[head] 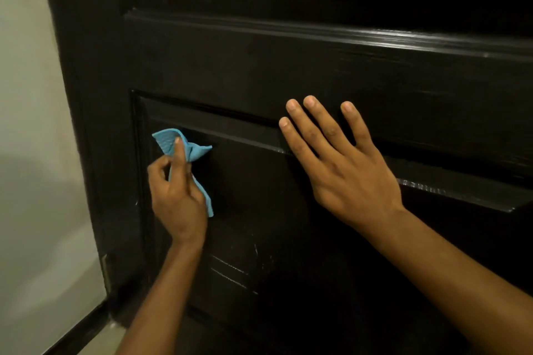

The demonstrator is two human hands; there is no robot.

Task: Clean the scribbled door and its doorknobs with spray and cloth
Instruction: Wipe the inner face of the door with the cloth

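Dark door (288,72) fills most of frame, flat face open to reach. Raised moulding ridge (317,34) runs across upper frame. Left hand (176,196) with blue cloth (184,147) blocks lower-left panel corner; right hand (340,164) flat on door at center. White scribble marks (230,271) at lower center uncovered. Pale wall (31,124) bounds left edge.

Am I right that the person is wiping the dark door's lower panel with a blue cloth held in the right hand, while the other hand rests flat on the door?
Not quite: the blue cloth is in the left hand, as the head view shows. The right hand is the one resting flat, fingers spread, on the dark door. The rest is right.
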